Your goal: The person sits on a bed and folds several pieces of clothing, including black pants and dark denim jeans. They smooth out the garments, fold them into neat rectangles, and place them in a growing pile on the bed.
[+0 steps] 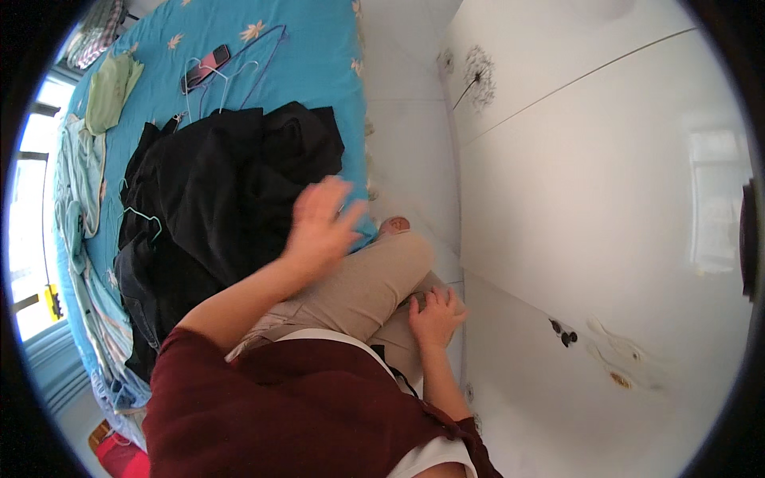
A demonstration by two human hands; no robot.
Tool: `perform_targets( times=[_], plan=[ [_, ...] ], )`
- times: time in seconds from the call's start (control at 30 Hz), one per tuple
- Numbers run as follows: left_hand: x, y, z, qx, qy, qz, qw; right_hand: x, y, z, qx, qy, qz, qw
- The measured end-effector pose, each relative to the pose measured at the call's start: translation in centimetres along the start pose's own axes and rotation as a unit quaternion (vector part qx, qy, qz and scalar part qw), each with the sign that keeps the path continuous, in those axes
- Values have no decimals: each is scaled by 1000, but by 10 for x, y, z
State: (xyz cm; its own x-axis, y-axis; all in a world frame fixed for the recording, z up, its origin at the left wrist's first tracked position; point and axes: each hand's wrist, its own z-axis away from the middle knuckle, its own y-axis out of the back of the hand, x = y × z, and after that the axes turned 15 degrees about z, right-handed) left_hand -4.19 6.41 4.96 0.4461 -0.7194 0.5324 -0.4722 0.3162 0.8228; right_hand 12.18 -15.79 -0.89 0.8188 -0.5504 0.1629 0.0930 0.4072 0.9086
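The heaped clothes (215, 175) are mostly black, the sheet (319, 64) blue with pale leaf motifs, the person's trousers (358, 287) beige, the top (271, 398) maroon; a far-off cloth (97, 38) seems checked.

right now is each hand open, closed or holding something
Left hand: open, blurred, near the black clothing; nothing visibly held.
Right hand: open, resting on the beige trousers; nothing visibly held.
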Motion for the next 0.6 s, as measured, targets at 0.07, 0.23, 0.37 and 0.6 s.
perform_targets(
  times=[0.07,0.23,0.37,0.6],
  plan=[
    [-34,16,27,14,66,-82,994,3,-7,-9,23,14,-14,1000],
    [-62,-28,53,-38,153,-146,977,8,-14,-40,60,83,-67,992],
    [-80,-57,54,-4,152,-178,972,9,-14,-57,31,123,-87,988],
    [-90,-66,67,-35,187,-154,970,9,-2,-57,-27,195,-113,974]
  ],
)
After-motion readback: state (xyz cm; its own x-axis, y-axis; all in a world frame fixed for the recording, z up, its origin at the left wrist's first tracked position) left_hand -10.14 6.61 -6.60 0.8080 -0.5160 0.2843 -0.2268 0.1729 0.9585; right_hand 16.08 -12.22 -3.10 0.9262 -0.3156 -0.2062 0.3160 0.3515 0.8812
